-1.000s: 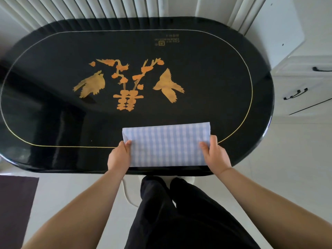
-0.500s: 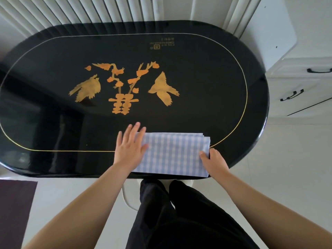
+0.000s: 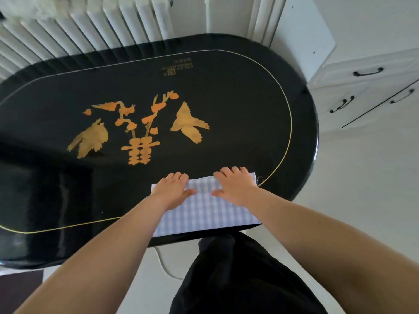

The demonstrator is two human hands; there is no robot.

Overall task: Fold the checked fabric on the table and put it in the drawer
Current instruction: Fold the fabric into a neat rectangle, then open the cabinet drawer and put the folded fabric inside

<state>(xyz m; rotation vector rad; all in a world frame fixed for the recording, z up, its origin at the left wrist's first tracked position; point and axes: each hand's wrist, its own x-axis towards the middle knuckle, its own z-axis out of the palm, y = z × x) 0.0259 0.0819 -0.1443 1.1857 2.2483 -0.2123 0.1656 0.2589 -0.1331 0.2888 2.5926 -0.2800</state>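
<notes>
Checked fabric (image 3: 205, 211), folded into a rectangle, lies flat at the near edge of the black oval table (image 3: 226, 91). Left hand (image 3: 172, 193) and right hand (image 3: 235, 189) both rest palm-down on its far half, fingers straight and spread, grasping nothing. White drawers (image 3: 347, 98) with dark handles stand closed to the right, apart from the table.

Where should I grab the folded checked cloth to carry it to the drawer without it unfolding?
Probably best to grip the checked cloth at its two short ends, left hand and right hand coming from either side. It lies flat in a layered rectangle at the table near edge, so pinching all layers should keep it folded.
</notes>
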